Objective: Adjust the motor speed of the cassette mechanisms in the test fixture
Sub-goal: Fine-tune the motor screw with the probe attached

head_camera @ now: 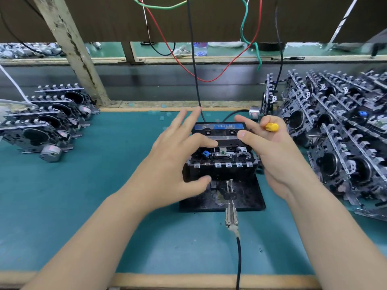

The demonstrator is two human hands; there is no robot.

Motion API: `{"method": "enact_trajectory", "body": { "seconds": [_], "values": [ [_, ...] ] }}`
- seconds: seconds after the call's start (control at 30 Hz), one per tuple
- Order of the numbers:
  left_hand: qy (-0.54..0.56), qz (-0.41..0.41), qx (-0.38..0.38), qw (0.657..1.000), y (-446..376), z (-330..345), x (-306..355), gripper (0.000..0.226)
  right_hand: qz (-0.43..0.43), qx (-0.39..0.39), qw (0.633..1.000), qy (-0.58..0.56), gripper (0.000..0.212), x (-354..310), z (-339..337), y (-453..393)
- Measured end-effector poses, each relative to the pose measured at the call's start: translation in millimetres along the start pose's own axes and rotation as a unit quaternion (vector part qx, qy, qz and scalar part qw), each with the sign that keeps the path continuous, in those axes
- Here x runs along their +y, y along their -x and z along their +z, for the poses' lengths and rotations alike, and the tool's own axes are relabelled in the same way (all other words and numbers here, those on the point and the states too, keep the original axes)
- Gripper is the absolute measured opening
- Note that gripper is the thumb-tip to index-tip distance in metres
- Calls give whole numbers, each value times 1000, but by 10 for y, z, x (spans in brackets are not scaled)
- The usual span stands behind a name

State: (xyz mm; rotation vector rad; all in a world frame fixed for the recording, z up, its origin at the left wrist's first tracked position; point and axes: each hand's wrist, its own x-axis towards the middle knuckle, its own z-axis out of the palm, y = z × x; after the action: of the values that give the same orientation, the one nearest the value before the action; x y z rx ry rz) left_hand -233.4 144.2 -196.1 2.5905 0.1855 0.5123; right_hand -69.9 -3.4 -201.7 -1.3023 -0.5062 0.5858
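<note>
A black test fixture stands mid-table with a cassette mechanism seated in it. A black test cassette with a blue label lies in the mechanism. My left hand is spread over the fixture's left side, one finger pressing the cassette's front edge and the thumb at the fixture's front wall. My right hand holds a yellow-handled screwdriver among its curled fingers, while its thumb and forefinger touch the cassette's right end. A clamp lever with a black cable sticks out in front.
A row of cassette mechanisms stands at the left on the green mat. A large heap of several mechanisms fills the right side. Red, green and black wires hang from above to the fixture. A wooden post leans at back left.
</note>
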Motion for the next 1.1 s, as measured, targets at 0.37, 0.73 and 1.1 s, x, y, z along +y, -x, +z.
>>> {"method": "enact_trajectory", "body": {
  "seconds": [0.37, 0.73, 1.1],
  "values": [
    [146, -125, 130, 973, 63, 442, 270, 68, 8, 9, 1000, 1, 39, 4, 3, 8],
    [181, -67, 214, 958, 39, 577, 197, 67, -1, 6, 1000, -16, 39, 38, -11, 2],
    [139, -40, 199, 969, 7, 553, 166, 61, 2, 26, 999, -27, 38, 7, 42, 30]
  ]
}}
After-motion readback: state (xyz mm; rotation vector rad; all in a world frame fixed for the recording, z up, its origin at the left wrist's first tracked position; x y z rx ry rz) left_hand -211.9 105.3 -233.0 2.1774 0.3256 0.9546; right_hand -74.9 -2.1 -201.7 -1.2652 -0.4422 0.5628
